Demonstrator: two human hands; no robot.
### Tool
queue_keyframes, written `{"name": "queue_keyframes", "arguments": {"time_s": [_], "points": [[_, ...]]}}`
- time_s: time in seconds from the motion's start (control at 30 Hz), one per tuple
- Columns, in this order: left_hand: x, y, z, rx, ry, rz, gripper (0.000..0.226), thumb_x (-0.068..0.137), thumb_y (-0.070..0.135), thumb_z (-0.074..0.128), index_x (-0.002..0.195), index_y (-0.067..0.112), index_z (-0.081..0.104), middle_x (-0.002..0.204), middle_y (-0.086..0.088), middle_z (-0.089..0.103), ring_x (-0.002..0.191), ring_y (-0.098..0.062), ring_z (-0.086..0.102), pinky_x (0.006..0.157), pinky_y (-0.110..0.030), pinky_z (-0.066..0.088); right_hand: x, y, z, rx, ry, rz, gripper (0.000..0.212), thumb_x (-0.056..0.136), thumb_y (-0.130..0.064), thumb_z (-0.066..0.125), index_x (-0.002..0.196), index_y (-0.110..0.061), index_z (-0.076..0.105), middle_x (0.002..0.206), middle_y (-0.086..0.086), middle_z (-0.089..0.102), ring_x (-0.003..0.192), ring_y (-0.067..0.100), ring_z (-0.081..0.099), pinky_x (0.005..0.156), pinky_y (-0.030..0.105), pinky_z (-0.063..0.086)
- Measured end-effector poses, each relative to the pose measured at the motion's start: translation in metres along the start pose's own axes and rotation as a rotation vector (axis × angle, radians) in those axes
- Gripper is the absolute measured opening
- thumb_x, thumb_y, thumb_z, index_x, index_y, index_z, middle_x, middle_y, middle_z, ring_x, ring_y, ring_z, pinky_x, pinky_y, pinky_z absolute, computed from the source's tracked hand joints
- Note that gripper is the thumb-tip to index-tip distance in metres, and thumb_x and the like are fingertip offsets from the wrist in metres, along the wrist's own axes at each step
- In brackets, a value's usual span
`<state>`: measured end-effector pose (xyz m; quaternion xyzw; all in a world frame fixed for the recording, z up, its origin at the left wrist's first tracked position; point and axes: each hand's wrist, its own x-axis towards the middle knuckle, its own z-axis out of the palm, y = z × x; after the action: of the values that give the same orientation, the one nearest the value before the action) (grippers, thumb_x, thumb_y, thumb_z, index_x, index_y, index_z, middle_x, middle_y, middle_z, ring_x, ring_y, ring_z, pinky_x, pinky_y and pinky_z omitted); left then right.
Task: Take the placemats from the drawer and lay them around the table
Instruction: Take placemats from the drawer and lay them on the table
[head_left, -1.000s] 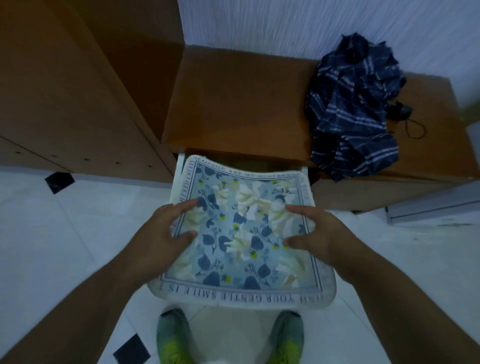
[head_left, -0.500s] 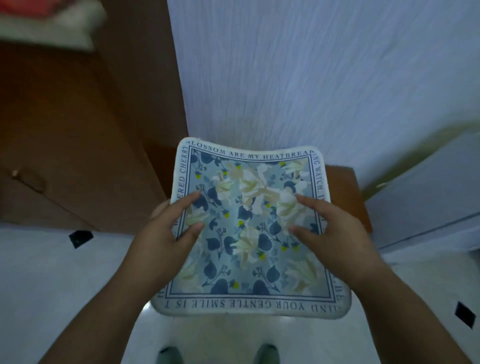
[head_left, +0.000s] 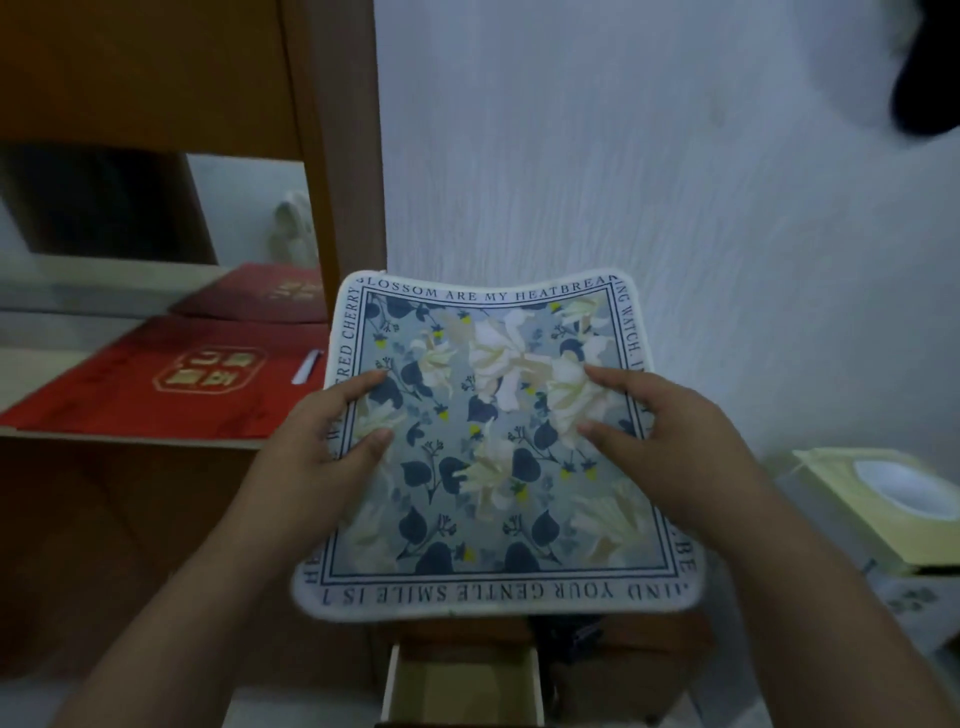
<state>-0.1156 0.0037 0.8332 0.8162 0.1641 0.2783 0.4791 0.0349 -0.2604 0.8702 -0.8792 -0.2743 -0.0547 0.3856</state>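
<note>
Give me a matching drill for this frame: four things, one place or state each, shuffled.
Things:
1. placemat
2. drawer
3. red folder
4. yellow box

Places or states:
A. lying on the shelf at left
B. pulled open, below the mat
C. at the right edge, with a round white opening on top
D. held at its sides by both hands

Pairs: 1-D, 2-B, 3-A, 4-C
</note>
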Motion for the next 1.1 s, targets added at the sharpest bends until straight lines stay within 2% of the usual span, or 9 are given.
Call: {"name": "queue_keyframes", "arguments": {"time_s": [0.1,0.27,0.43,0.53,0.67,0.77,0.87,1.0,1.1], "points": [[0.002,0.016,-0.021,-0.024,-0.017,0.016,0.045,0.094,0.03,0.068,0.129,0.058,0.057,0.133,0.016,0.057,0.117,-0.017,0.064,0.093,-0.049,0.057,-0.004,-0.017,-0.007,0.056,0.036,-0.023,0.055,0.085,-0.041,0.076,0.136,-0.048,0.055,0.126,-0.021,0.055,0.109,-0.002,0.052,0.083,0.01,0.039],[-0.011,0.034,-0.026,0.021,-0.014,0.017,0.046,0.095,0.031,0.066,0.129,0.06,0.055,0.134,0.015,0.055,0.116,-0.018,0.064,0.09,-0.049,0.059,-0.016,-0.016,-0.011,0.084,0.047,-0.038,0.062,0.086,-0.04,0.075,0.14,-0.052,0.046,0.126,-0.016,0.048,0.108,0.001,0.049,0.09,0.02,0.04],[-0.027,0.048,-0.002,0.059,-0.011,-0.019,0.047,0.094,0.032,0.066,0.129,0.061,0.054,0.134,0.015,0.054,0.116,-0.016,0.063,0.09,-0.048,0.059,-0.016,0.009,-0.032,0.119,-0.008,-0.015,0.05,0.085,-0.043,0.075,0.13,-0.051,0.055,0.131,-0.018,0.055,0.116,0.003,0.055,0.102,0.034,0.051],[-0.035,0.059,0.02,0.076,0.026,-0.038,0.047,0.094,0.033,0.066,0.131,0.06,0.053,0.133,0.017,0.053,0.117,-0.014,0.061,0.089,-0.046,0.059,-0.012,0.023,-0.05,0.096,-0.025,-0.055,0.043,0.087,-0.041,0.074,0.126,-0.049,0.059,0.128,-0.019,0.057,0.116,0.003,0.054,0.105,0.034,0.048],[-0.051,0.075,0.047,0.087,0.121,-0.023,0.047,0.095,0.029,0.067,0.133,0.054,0.056,0.122,0.031,0.049,0.116,-0.006,0.058,0.094,-0.041,0.056,-0.006,0.042,-0.069,0.099,-0.053,-0.098,0.051,0.087,-0.04,0.074,0.134,-0.048,0.056,0.131,-0.017,0.057,0.119,0.003,0.053,0.104,0.028,0.046],[-0.067,0.078,0.06,0.118,0.195,-0.023,0.048,0.094,0.028,0.069,0.133,0.052,0.057,0.122,0.033,0.051,0.116,0.005,0.055,0.1,-0.037,0.051,-0.001,0.053,-0.071,0.12,-0.098,-0.118,0.064,0.087,-0.039,0.074,0.144,-0.047,0.047,0.139,-0.012,0.056,0.124,0.009,0.054,0.107,0.036,0.047],[-0.091,0.074,0.065,0.176,0.28,-0.043,0.049,0.094,0.028,0.07,0.134,0.053,0.056,0.126,0.032,0.05,0.118,0.012,0.051,0.1,-0.027,0.046,0.001,0.057,-0.061,0.118,-0.16,-0.178,0.063,0.087,-0.039,0.074,0.143,-0.045,0.047,0.14,-0.011,0.055,0.12,0.009,0.055,0.104,0.033,0.048],[-0.135,0.068,0.057,0.251,0.41,-0.124,0.049,0.094,0.029,0.069,0.135,0.052,0.055,0.125,0.031,0.05,0.115,0.013,0.051,0.093,-0.021,0.047,-0.003,0.046,-0.033,0.143,-0.283,-0.273,0.063,0.085,-0.038,0.076,0.141,-0.042,0.047,0.134,-0.013,0.051,0.117,0.008,0.053,0.102,0.031,0.045],[-0.173,0.07,0.041,0.282,0.521,-0.226,0.048,0.094,0.031,0.068,0.136,0.05,0.056,0.125,0.029,0.051,0.114,0.005,0.056,0.092,-0.022,0.05,-0.013,0.027,-0.005,0.178,-0.397,-0.38,0.062,0.086,-0.038,0.076,0.141,-0.042,0.048,0.132,-0.015,0.049,0.122,0.011,0.052,0.103,0.033,0.043]]}}
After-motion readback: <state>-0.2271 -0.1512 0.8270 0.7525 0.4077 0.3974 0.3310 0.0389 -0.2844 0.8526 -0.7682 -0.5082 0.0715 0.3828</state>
